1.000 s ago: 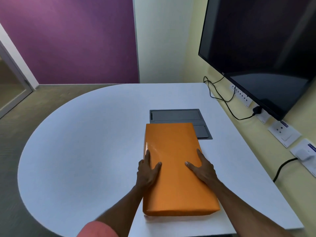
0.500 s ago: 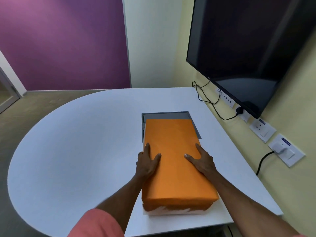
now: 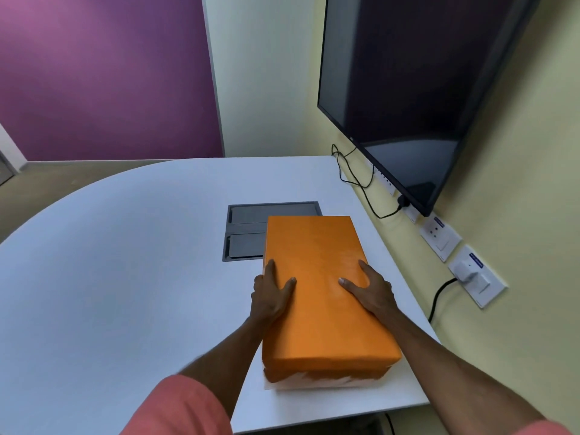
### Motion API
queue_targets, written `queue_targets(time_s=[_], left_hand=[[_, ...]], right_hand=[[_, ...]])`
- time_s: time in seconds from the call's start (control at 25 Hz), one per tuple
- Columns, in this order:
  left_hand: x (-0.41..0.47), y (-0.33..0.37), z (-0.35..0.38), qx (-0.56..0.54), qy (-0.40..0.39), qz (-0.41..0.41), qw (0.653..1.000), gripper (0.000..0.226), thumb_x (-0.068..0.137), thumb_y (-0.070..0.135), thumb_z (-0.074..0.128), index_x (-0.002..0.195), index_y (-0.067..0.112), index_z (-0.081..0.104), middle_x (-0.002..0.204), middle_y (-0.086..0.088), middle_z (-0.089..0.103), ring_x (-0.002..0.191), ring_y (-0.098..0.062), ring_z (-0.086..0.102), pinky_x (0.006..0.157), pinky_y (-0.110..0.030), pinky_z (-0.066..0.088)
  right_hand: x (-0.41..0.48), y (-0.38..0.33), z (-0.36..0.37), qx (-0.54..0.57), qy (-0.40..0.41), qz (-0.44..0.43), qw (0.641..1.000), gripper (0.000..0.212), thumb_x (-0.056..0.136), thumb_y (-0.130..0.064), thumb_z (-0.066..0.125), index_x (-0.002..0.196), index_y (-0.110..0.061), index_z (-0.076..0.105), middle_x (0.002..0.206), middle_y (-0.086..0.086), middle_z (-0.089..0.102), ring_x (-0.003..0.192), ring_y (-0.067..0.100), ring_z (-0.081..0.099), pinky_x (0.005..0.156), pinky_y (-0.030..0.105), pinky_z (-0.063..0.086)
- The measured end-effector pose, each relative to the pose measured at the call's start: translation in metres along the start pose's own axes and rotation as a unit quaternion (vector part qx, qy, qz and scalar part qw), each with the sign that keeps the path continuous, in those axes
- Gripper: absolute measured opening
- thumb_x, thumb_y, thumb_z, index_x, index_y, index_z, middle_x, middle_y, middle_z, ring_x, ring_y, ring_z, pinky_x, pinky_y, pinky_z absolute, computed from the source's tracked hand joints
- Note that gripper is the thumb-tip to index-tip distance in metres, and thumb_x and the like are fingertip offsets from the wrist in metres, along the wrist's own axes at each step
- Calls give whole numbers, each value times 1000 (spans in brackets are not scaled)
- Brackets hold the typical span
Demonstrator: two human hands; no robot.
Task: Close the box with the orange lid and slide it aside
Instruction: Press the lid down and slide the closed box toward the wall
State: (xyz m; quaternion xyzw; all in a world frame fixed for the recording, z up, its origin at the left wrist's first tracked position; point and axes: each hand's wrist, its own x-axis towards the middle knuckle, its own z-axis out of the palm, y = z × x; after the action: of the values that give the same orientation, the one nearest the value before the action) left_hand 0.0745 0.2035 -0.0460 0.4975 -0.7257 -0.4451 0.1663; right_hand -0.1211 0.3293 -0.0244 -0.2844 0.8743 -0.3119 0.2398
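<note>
The box [image 3: 314, 384] lies just this side of the grey hatch [image 3: 248, 227], orange lid [image 3: 317, 271] seated, a white strip of base showing at its near end. Its long axis runs straight away from the person. The left hand [image 3: 271, 296] and right hand [image 3: 372, 291] clasp the lid's long edges, thumbs on top, level with each other. The lid's far corner overlaps the hatch. The white table [image 3: 125, 277] spreads wide left of the hatch; right of it, wall sockets [image 3: 439, 237] and a dark screen [image 3: 408, 73] stand close.

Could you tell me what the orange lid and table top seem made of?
The orange lid looks like matte paper-covered cardboard: its wrap is torn along the near edge, baring white. The table top is probably laminate: smooth, white, faintly glossy.
</note>
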Motion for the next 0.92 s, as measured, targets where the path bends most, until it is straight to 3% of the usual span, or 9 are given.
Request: queue_targets(time_s=[0.44,0.92], left_hand=[[-15,50,114,-10,5,-20,1000,83,86,57,53,151,24,13,151,-14,35,134,-37,40,108,-54,35],[-33,77,172,-10,-6,-37,999,84,87,59,49,152,25,7,155,-13,27,136,-38,39,106,-55,37]], right_hand=[[35,88,-78,35,-9,-3,999,88,73,-55,74,147,-30,35,152,5,41,139,31,37,111,47,35],[49,136,-114,51,-26,6,998,89,71,-53,76,146,-34,35,152,6,41,139,32,38,112,54,36]])
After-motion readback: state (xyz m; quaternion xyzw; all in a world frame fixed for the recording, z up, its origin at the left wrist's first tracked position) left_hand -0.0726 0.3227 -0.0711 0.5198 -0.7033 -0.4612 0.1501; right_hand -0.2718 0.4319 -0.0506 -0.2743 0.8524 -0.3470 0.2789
